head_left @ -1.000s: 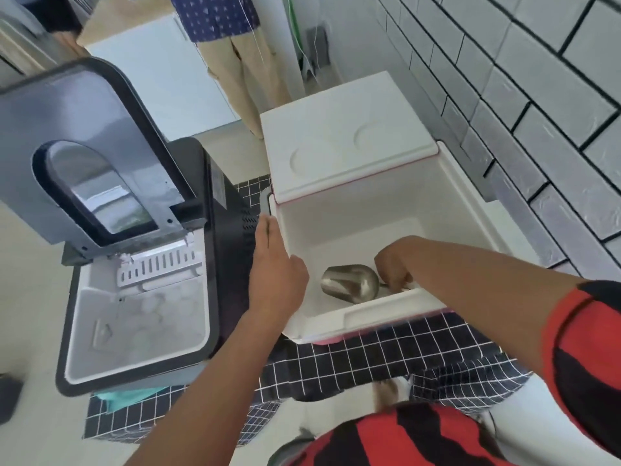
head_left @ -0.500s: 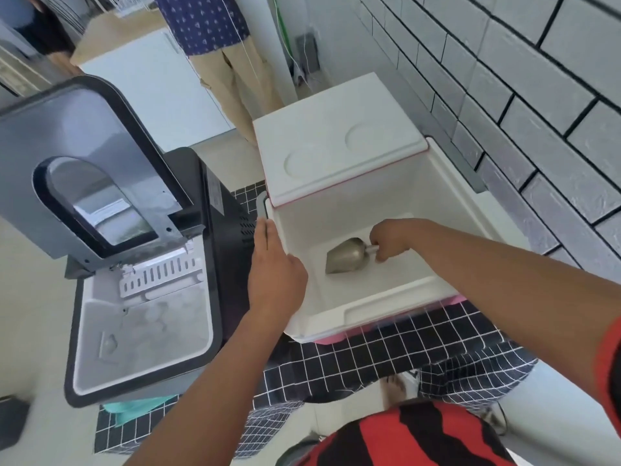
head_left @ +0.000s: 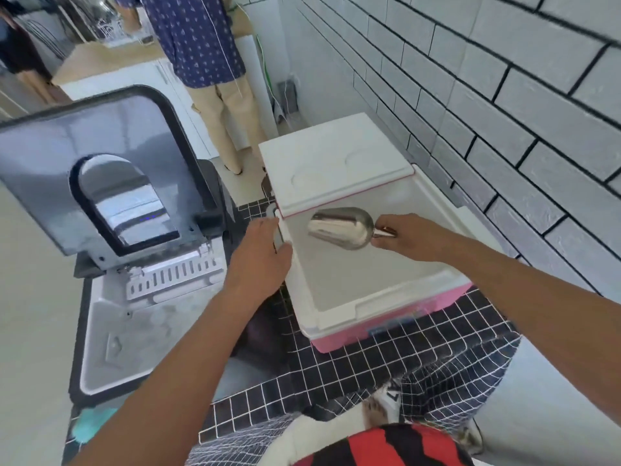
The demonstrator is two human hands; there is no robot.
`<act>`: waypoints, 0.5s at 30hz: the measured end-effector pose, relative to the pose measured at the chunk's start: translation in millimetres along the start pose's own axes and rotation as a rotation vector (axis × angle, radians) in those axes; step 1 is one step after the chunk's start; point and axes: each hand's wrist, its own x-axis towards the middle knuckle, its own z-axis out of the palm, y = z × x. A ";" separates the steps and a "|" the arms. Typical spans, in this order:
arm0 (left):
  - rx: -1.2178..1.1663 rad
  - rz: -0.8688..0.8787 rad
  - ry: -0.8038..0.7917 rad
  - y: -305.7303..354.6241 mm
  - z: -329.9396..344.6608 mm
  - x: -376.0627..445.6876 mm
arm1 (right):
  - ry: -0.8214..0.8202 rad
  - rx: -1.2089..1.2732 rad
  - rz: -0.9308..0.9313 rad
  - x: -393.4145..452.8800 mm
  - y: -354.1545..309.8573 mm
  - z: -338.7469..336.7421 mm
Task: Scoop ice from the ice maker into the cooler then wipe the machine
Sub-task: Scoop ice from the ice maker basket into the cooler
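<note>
The metal scoop [head_left: 341, 227] hangs over the open cooler [head_left: 369, 297], its bowl pointing toward the ice maker [head_left: 111, 331] and its mouth tipped up and away, so nothing can be seen inside it; whether it carries ice cannot be told. The right hand [head_left: 408, 235] grips the short handle, fingers and thumb curled round it, with the bowl clear of the cooler's walls, a hold that probably suits swinging it across to the machine for a load. The cooler sits at the bench's right side, close under the tiled wall [head_left: 504, 112], on a black grid-patterned cloth [head_left: 353, 371]. Its white lid [head_left: 332, 163] is pushed back over the far half, leaving the near half open for pouring. No ice shows in the part of the interior that can be seen.

The left hand [head_left: 265, 260] rests on the cooler's left rim by the side handle, fingers laid along the edge and thumb over the lip. It seems there to steady the light box, though how firmly it clasps is hard to say.

Just beside it, toward the bench's left edge, the ice maker stands with its dark windowed lid [head_left: 100, 183] raised upright, so the basket is reachable. Pale ice lies in the basket. A teal cloth [head_left: 89, 428] peeks out below the machine's near corner, likely for wiping later. A person stands beyond the bench on the floor.
</note>
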 end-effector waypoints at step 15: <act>0.026 -0.183 0.359 -163.1 -142.7 -120.7 | 0.120 -0.257 -0.327 -15.4 -244.9 -1.2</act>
